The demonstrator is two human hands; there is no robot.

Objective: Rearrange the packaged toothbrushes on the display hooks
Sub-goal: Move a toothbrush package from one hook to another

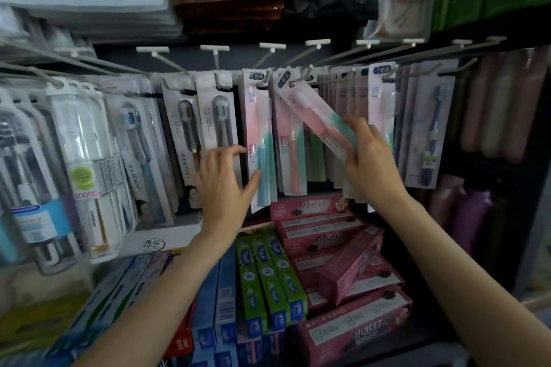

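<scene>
A row of white display hooks carries packaged toothbrushes. My right hand grips a pink and green toothbrush pack at its lower end; the pack is tilted, its top still on a hook. My left hand has fingers spread, its thumb touching the lower part of a pink pack with a blue toothbrush that hangs straight. Grey toothbrush packs hang just left of it, behind my left fingers.
Larger clear toothbrush packs crowd the left hooks. More pink packs and a dark blue brush pack hang at the right. Below lie stacked toothpaste boxes: green, pink, blue. Bagged goods hang above.
</scene>
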